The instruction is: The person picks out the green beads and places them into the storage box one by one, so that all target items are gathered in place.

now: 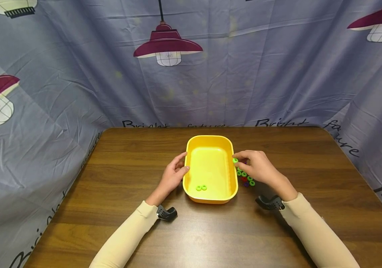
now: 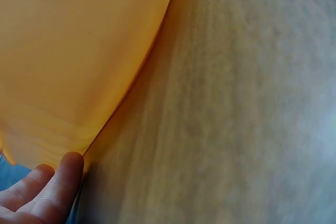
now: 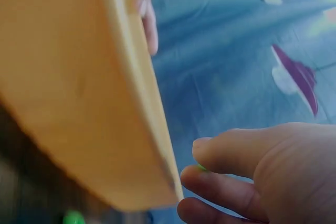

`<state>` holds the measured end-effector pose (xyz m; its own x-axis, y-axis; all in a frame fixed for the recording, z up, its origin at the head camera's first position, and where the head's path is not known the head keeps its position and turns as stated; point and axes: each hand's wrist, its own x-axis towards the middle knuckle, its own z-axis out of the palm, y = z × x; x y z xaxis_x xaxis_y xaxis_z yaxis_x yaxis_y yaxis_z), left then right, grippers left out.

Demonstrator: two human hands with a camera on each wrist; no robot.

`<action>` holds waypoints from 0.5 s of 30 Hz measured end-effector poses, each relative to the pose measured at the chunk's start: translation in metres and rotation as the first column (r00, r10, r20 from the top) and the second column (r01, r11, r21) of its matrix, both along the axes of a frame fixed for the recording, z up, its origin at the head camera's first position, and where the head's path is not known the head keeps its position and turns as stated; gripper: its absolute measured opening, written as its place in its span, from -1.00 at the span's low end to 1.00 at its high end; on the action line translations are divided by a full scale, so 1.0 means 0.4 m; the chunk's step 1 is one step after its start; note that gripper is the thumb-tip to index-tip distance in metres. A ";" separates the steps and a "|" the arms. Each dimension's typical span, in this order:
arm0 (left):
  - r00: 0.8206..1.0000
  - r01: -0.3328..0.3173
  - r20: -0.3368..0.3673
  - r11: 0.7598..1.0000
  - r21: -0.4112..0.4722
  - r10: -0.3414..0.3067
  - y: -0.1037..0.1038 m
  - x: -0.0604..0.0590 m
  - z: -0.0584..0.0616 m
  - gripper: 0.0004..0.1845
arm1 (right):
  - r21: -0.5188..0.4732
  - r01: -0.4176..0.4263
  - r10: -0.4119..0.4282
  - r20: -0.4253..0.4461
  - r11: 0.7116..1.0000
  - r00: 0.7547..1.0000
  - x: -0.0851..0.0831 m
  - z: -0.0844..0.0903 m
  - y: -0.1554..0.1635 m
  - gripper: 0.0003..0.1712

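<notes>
"What hangs behind the table?"
"A creased blue-grey curtain, printed with dark red lamps and black lettering."
"And the table itself?"
"Brown, wood-grained, rounded at the far corners, with a pale sheen on its near part."

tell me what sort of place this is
Probably a staged recording corner: a grey-blue fabric curtain printed with maroon lamps hangs behind a brown wood-grain table, and there are black wrist-worn devices.
</notes>
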<state>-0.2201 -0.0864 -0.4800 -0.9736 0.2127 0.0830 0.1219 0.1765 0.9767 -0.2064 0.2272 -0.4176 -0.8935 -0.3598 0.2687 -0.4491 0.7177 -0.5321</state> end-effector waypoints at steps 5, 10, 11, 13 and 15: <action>1.000 0.008 -0.007 1.000 0.004 -0.008 -0.001 -0.001 0.001 -0.40 | -0.010 -0.055 0.055 -0.006 0.998 0.998 -0.003 0.015 -0.062 -0.73; 1.000 -0.003 0.001 1.000 -0.008 0.003 -0.001 0.001 0.005 -0.39 | 0.009 -0.128 0.128 -0.019 0.992 0.992 -0.010 0.020 -0.129 -0.74; 1.000 -0.002 -0.001 1.000 -0.009 0.002 -0.001 0.002 0.006 -0.40 | 0.018 -0.138 0.138 -0.018 0.990 0.990 -0.010 0.019 -0.141 -0.75; 1.000 -0.001 0.001 1.000 -0.014 0.001 -0.001 0.003 0.007 -0.40 | 0.033 -0.149 0.149 -0.006 0.988 0.989 -0.010 0.016 -0.163 -0.75; 1.000 0.001 0.004 1.000 -0.012 -0.001 0.000 0.003 0.007 -0.39 | 0.044 -0.153 0.153 0.013 0.987 0.988 -0.009 0.011 -0.181 -0.76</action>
